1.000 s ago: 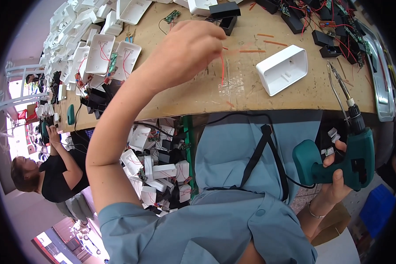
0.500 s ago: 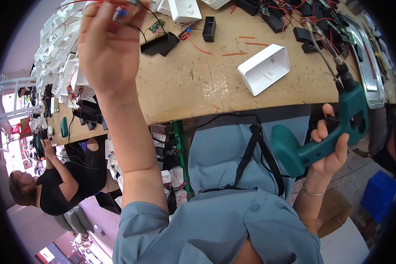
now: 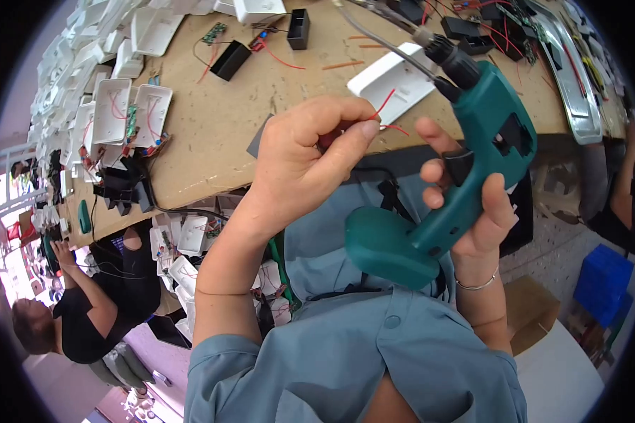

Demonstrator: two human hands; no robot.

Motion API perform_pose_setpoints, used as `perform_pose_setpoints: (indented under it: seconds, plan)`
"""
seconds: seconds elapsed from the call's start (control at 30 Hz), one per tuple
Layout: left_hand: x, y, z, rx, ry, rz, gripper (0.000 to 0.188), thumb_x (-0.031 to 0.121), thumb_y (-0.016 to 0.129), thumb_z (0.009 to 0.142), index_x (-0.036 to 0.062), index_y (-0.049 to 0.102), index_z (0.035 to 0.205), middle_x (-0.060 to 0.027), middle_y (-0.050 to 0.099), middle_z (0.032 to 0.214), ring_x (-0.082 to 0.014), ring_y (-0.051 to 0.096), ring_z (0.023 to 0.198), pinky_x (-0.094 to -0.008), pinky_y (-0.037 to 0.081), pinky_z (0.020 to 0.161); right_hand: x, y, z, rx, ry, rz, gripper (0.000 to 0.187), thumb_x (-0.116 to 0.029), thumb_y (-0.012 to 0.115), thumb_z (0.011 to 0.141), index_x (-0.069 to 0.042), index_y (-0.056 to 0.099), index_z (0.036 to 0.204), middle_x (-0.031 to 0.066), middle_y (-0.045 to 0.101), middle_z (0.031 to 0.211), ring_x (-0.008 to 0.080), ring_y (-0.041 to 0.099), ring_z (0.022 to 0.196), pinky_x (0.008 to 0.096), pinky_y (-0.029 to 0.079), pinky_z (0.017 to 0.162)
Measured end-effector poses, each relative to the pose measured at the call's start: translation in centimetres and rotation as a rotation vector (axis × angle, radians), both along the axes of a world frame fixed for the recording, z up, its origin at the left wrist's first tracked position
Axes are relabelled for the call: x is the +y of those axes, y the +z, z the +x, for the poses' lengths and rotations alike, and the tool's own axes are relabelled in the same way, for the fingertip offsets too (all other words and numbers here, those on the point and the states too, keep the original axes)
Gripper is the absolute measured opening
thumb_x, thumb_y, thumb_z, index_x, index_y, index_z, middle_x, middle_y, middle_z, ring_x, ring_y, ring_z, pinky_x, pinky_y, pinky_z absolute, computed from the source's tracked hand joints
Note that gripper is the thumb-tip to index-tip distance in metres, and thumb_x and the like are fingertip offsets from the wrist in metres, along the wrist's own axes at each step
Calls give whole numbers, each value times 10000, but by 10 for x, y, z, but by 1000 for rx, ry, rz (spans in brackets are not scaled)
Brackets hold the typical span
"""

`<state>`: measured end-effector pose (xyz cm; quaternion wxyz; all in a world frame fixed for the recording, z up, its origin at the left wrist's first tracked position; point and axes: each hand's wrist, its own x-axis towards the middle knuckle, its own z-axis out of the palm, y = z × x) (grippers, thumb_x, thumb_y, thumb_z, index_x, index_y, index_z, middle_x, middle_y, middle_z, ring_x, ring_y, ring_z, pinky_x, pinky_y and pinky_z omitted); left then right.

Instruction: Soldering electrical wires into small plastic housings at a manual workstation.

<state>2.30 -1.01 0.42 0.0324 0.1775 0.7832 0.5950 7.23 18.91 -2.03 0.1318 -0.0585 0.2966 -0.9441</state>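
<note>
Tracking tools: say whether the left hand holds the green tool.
No: the right hand holds the green tool; the left hand pinches red wire.

Bright daytime light, washed-out glare far left, fisheye curvature toward black rim.

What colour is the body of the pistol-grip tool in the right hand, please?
The tool body is dark green, clearest in the head view.

Green gun point(image 3: 466, 187) w/ tip cut off @ top edge, white box point(image 3: 382, 83) pt. hidden (behind gun).
</note>
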Motion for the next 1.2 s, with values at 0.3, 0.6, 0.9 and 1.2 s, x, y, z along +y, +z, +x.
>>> perform_pose_setpoints:
  seconds: [0.3, 0.6, 0.9, 1.2]
  plan:
    - [10, 2, 0, -121, -94, 87, 96, 62, 565, 834, 4, 575, 909, -39, 598, 718, -86, 597, 655, -212, 456, 557, 3, -11, 5, -9, -82, 79, 666, -345, 514, 871, -33, 194, 1365, 284, 309, 1321, 305, 488, 1124, 312, 520, 773]
    - [19, 6, -3, 263, -201, -283, 41, -1, 583, 793, -3, 603, 828, -42, 574, 701, -91, 544, 610, -205, 420, 561, 16, -18, 3, 28, -52, 96, 618, -336, 481, 890, -13, 226, 1351, 273, 350, 1300, 324, 440, 1174, 324, 492, 839]
    - [19, -13, -2, 181, 30, -175, 53, 10, 559, 825, -11, 580, 868, -47, 557, 781, -78, 568, 579, -191, 457, 489, 32, -20, -49, 77, -140, 57, 623, -317, 499, 880, -8, 233, 1352, 286, 197, 1373, 331, 336, 1244, 316, 486, 847]
    - [25, -20, -6, 201, 171, -126, 45, 12, 581, 760, 14, 574, 804, -97, 536, 692, -234, 538, 605, -310, 429, 545, 22, -19, -50, 2, -56, 26, 640, -333, 489, 883, -2, 214, 1356, 298, 156, 1384, 373, 229, 1290, 314, 465, 883]
